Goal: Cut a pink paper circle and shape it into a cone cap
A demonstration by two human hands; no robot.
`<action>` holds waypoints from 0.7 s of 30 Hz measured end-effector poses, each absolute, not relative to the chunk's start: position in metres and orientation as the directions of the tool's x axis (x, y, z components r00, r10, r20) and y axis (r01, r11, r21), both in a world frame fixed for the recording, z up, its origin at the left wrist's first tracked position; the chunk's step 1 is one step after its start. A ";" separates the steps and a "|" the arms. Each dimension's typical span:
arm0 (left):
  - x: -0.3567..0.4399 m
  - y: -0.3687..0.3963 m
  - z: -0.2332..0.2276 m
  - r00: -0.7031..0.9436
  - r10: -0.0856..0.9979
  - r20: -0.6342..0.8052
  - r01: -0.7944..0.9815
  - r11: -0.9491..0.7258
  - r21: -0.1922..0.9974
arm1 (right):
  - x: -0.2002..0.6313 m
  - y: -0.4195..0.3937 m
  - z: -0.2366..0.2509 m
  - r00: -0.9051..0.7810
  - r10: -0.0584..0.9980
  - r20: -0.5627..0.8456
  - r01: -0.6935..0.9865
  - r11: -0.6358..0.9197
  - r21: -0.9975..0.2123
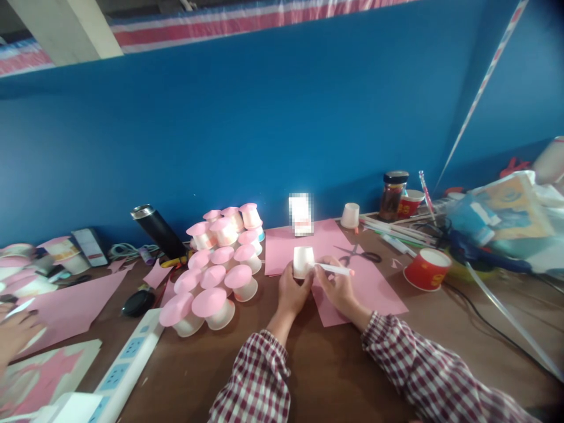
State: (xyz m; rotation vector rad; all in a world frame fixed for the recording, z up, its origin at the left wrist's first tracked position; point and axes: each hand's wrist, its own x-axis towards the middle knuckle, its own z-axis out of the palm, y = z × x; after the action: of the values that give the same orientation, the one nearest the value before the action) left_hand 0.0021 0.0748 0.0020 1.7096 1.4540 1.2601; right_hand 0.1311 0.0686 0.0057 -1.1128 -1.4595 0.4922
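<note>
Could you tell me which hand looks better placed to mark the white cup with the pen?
The right hand, probably: it already grips the pen, whose end lies against the white cup. The left hand is wrapped around that cup, steadying it over the pink paper.

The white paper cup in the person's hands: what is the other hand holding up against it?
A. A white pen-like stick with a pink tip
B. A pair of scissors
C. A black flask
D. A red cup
A: the left hand grips the white paper cup while the right hand holds a white stick with a pink tip to its side; the scissors lie apart on the pink paper.
</note>
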 end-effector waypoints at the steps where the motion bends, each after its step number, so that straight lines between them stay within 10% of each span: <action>1: 0.002 0.075 0.002 -0.029 0.955 0.295 0.428 -0.254 0.867 | 0.131 0.069 0.006 0.129 0.841 0.526 0.352 0.456 -0.817; 21: 0.006 0.072 0.004 0.010 0.941 0.339 0.460 -0.305 0.834 | 0.134 0.072 0.008 0.136 0.832 0.537 0.350 0.467 -0.812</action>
State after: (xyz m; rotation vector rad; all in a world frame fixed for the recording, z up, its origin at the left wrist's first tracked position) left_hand 0.0061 0.0720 0.0045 1.7928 1.4346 1.2564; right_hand 0.1337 0.0719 0.0075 -1.1041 -1.4558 0.4795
